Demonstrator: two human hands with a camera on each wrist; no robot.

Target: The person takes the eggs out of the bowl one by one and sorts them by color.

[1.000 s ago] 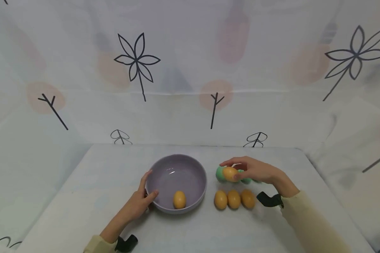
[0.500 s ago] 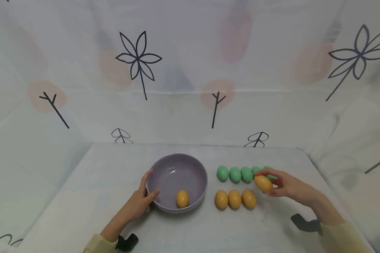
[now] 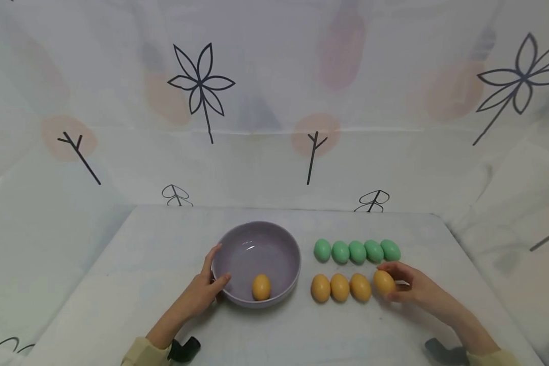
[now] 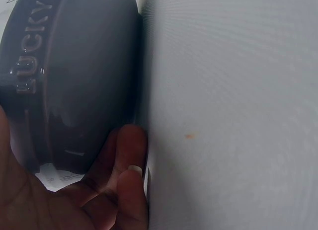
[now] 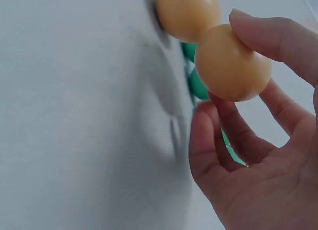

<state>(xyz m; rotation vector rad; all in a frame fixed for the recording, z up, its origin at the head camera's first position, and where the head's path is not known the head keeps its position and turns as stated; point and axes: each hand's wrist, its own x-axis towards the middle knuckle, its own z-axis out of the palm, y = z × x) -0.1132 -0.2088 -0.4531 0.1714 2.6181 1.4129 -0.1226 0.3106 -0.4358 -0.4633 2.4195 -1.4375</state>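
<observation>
My left hand (image 3: 201,295) grips the left side of a purple-grey bowl (image 3: 261,244), its thumb over the rim. In the left wrist view curled fingers (image 4: 130,145) lie low against the bowl's outer wall. One yellow-orange egg (image 3: 261,287) lies inside the bowl. My right hand (image 3: 416,290) pinches another yellow-orange egg (image 3: 384,282) between thumb and fingers. In the right wrist view that held egg (image 5: 231,66) appears slightly off the table. It is at the right end of a row of three yellow-orange eggs (image 3: 340,288).
Behind the yellow-orange eggs runs a row of several green eggs (image 3: 358,252). A white cloth covers the table (image 3: 274,335). A patterned cloth (image 3: 256,162) hangs behind and at the sides.
My right hand has carried the yellow-orange egg from in front of the green eggs rightward, then down beside the yellow-orange row. The egg in the bowl rocked slightly. My left hand stays put.
</observation>
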